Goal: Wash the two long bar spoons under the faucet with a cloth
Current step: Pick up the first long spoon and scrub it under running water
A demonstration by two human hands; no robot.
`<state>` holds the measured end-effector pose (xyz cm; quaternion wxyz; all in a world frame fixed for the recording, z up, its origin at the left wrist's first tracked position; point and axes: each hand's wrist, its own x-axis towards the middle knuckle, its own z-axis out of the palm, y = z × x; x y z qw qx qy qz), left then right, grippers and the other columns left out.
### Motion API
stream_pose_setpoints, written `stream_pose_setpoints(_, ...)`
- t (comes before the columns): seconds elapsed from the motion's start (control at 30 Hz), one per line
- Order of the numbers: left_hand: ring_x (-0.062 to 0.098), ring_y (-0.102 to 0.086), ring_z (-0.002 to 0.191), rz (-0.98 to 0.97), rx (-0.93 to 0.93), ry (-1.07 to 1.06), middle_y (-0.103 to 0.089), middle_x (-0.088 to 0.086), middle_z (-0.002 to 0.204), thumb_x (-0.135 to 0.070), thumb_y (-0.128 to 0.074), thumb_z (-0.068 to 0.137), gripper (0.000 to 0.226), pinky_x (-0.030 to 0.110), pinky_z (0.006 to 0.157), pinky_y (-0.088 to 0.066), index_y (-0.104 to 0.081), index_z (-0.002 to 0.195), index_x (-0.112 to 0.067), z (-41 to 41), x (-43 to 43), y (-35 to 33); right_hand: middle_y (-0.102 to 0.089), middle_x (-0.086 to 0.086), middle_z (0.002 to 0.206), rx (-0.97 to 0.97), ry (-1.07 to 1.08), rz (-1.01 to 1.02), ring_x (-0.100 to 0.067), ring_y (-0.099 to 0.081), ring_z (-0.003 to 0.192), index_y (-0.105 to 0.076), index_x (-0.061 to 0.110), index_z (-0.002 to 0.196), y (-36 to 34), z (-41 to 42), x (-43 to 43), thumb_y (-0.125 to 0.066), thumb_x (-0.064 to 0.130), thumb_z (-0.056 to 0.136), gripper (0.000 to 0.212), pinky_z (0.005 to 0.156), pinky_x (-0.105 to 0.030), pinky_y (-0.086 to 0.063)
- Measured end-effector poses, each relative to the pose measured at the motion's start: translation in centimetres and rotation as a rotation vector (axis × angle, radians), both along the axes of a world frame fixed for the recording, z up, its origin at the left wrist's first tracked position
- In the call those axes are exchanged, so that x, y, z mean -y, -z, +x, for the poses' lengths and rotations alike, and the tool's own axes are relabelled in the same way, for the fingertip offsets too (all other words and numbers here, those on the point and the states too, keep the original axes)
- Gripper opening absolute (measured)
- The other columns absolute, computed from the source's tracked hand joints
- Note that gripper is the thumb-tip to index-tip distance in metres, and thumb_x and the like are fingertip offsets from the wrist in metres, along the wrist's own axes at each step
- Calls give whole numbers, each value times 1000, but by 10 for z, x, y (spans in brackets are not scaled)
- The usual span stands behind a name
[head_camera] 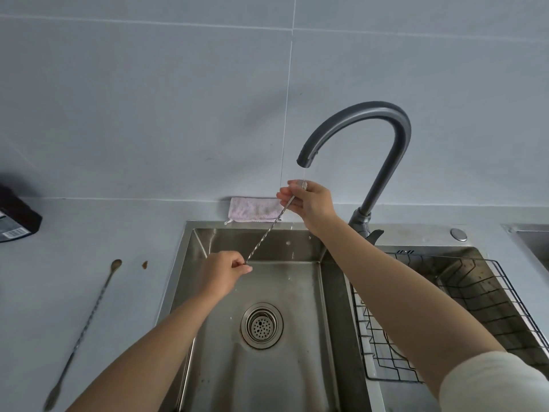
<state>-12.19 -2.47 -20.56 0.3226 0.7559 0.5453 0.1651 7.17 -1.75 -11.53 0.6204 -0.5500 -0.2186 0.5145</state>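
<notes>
Spoon (264,239) bridges left grip (228,270), right grip (306,200)

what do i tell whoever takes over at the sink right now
Left hand: pinches the lower end of the first bar spoon over the sink.
Right hand: holds its upper end just below the faucet spout; a thin stream seems to run.
Cloth: lies behind the sink by the wall, in neither hand.
Second bar spoon: on the counter to the left, bowl looks brownish, not yet washed.
Done: first spoon is under the water.
Left: wipe it with the cloth, then wash the second.
</notes>
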Motion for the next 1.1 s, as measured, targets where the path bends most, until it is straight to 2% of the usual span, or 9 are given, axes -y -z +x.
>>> stream_pose_setpoints(0.1,7,-43,46,-11,1,-10,-49,-11,48,-17,-76,75,45,21,51,-33,-44,47,-32,0,0,0,-63,-11,77,4,-25,-7,-16,-67,63,-57,2,88,2,1,-1,-50,2,93,8,67,-27,-57)
stream_pose_setpoints(0.23,13,-46,50,-33,-10,-9,-50,-11,49,-17,-75,75,45,22,56,-36,-45,47,-32,2,0,-2,-65,-11,76,14,-11,-107,-21,-65,68,-56,5,80,-1,-2,-2,-38,29,99,36,66,-30,-55)
stream_pose_setpoints(0.3,11,-46,49,-35,-5,-15,-50,-12,49,-17,-75,75,45,22,54,-35,-45,47,-32,0,-1,-2,-65,-11,76,9,-7,-128,-21,-65,67,-56,4,79,-1,-2,-3,-35,33,100,41,65,-30,-55)
stream_pose_setpoints(0.53,5,-40,45,-8,-5,-22,-46,-11,47,-14,-74,76,47,18,47,-29,-42,46,-31,-4,0,-2,-68,-6,64,-107,-11,64,-18,-69,64,-57,3,81,-4,7,-5,-51,-5,90,13,69,-26,-58)
stream_pose_setpoints(0.63,8,-41,46,11,8,-27,-47,-10,47,-15,-75,75,49,20,50,-31,-41,45,-32,-2,0,-1,-69,-3,59,-139,8,79,-13,-69,57,-56,4,77,-4,9,-5,-54,-4,89,14,65,-25,-59)
stream_pose_setpoints(0.77,12,-42,47,20,2,-22,-46,-11,46,-15,-75,75,35,19,49,-31,-53,48,-19,1,1,1,-65,-8,71,-38,51,-11,-13,-68,53,-55,5,75,-4,8,-1,-56,13,91,17,62,-26,-59)
stream_pose_setpoints(0.9,17,-45,52,36,6,-25,-46,-13,48,-14,-76,74,18,18,49,-30,-67,68,1,2,3,2,-65,-9,70,140,44,-115,-14,-66,52,-51,5,78,-5,11,0,-53,23,93,24,52,-23,-57)
stream_pose_setpoints(1.0,12,-43,50,26,-1,-20,-45,-13,49,-14,-76,74,29,17,48,-30,-57,53,-13,1,3,3,-64,-10,65,301,-21,-165,-9,-63,41,-43,8,73,-3,8,-2,-49,28,95,30,49,-24,-55)
stream_pose_setpoints(1.1,7,-42,46,21,16,-32,-46,-12,48,-13,-76,75,46,18,48,-30,-42,46,-28,-2,2,4,-63,-10,66,336,-66,-134,-9,-64,43,-42,9,73,-4,6,-4,-48,23,96,28,52,-25,-56)
